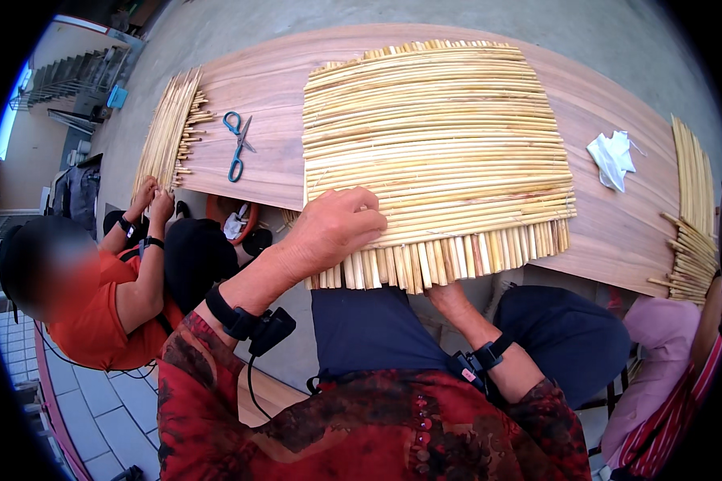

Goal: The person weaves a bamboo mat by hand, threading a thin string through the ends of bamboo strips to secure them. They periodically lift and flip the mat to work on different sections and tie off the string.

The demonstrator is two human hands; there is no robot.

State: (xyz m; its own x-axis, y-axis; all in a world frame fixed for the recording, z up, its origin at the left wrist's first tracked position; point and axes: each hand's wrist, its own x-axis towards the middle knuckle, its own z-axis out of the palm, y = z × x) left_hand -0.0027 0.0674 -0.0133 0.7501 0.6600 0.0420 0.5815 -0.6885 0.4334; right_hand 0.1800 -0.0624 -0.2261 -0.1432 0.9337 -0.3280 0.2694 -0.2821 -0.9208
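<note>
Stalk mat (433, 132) lies at twelve o'clock on my feed. The left hand (337, 226) curls over its seven-o'clock corner, the right hand (449, 300) half-hides below six; I can't tell either's grip. I judge this edge work; next calls for steady support.

Three stalk mats (437, 132); one pair of scissors (241, 139).

Lighting bright, soft and even across the table (277, 88); source not determinable. Shade noted beneath it. White cloth (612, 160) near overexposure. Glare with blue fringing at the left rim. Mat (437, 132) sharp; seated person's head (52, 260) blurred. Fisheye distortion bows the table edges; all four corners fall to black
</note>
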